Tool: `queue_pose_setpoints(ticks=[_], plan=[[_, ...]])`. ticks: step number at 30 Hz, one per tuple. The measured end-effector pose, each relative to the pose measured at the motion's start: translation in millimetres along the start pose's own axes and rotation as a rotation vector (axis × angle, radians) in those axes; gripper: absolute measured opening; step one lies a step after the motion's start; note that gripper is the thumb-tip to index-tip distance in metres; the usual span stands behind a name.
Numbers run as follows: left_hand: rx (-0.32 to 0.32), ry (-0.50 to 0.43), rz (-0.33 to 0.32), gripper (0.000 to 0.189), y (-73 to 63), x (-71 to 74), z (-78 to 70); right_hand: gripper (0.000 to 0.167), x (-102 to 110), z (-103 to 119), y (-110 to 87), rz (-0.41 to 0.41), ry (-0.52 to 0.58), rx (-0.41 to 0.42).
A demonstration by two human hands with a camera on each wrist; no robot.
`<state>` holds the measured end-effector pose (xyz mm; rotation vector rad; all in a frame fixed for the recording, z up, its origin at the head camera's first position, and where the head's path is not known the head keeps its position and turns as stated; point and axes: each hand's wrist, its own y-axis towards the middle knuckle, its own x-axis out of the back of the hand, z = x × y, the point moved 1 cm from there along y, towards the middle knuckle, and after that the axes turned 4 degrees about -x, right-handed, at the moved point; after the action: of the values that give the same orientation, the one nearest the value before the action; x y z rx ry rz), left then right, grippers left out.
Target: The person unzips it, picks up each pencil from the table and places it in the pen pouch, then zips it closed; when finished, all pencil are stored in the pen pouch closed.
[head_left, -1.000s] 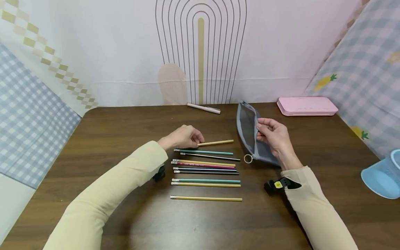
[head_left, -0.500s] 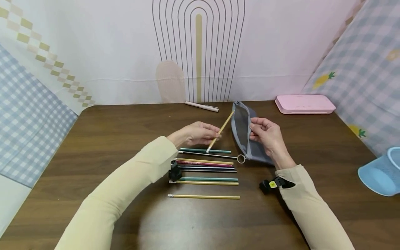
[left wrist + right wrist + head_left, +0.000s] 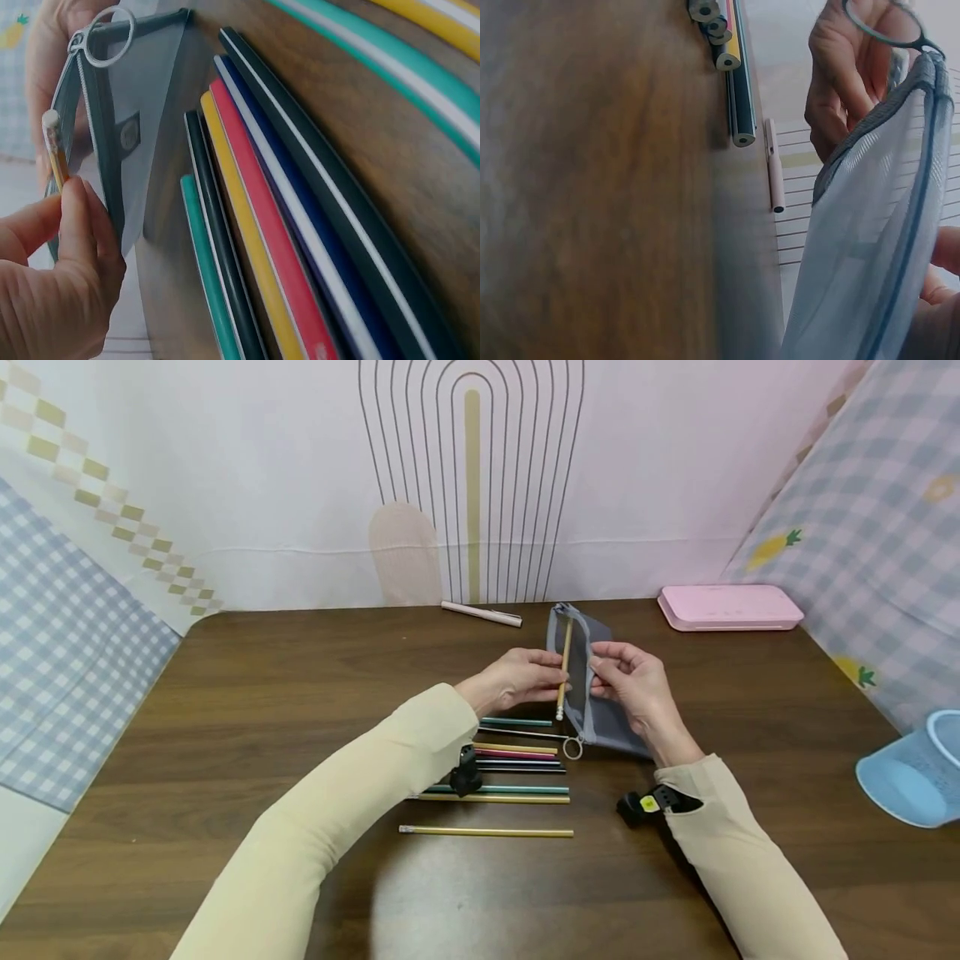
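Note:
My left hand (image 3: pixel 521 678) pinches a yellow pencil (image 3: pixel 567 647) at the mouth of a grey mesh zip pouch (image 3: pixel 611 720). The pencil's eraser end points toward me and its far end lies inside the pouch opening. With thumb and fingers my right hand (image 3: pixel 633 681) grips the pouch's right edge, so its mouth gapes. A ring zip pull (image 3: pixel 573 748) hangs at the near corner. In the left wrist view a red pencil (image 3: pixel 259 210) lies among several others, beside a yellow pencil (image 3: pixel 240 225). My left sleeve covers their eraser ends in the head view.
Closest to me on the table (image 3: pixel 262 693) lies a separate yellow pencil (image 3: pixel 487 832). A pale pink pen (image 3: pixel 482 614) rests near the back edge. A pink case (image 3: pixel 730 607) sits at the back right, and a blue basket (image 3: pixel 915 772) at the right.
My left hand has lifted the yellow pencil from the table, turned it, and carried it right to the pouch mouth. My right hand keeps its hold on the pouch.

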<state>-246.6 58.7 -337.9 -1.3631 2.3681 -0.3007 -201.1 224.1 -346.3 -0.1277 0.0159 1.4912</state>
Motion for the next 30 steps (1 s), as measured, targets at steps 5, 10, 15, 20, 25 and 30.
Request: queue_pose_setpoints(ticks=[5, 10, 15, 20, 25, 30], plan=[[-0.007, 0.069, -0.036, 0.047, 0.4, -8.2, 0.0, 0.021, -1, 1, -1.3, 0.005, -0.017, -0.019], [-0.028, 0.112, -0.047, 0.049, 0.7, -16.0, 0.8, 0.028, -1, 3, -3.1, 0.013, -0.033, -0.035], [-0.048, 0.089, -0.05, 0.048, 3.3, -23.5, 4.9, 0.03, 0, 2, -4.1, 0.014, -0.042, -0.037], [-0.053, 0.041, -0.046, 0.05, 2.7, -24.4, 6.9, 0.029, 0, 1, -3.5, 0.004, -0.047, -0.033], [-0.089, 0.093, 0.002, 0.046, -5.9, -8.0, 1.2, 0.018, 1, 1, -1.4, -0.021, -0.03, -0.025], [-0.126, 0.387, 0.093, 0.038, -21.2, 32.3, -3.6, 0.015, 3, 3, 0.7, -0.027, 0.0, -0.01]])
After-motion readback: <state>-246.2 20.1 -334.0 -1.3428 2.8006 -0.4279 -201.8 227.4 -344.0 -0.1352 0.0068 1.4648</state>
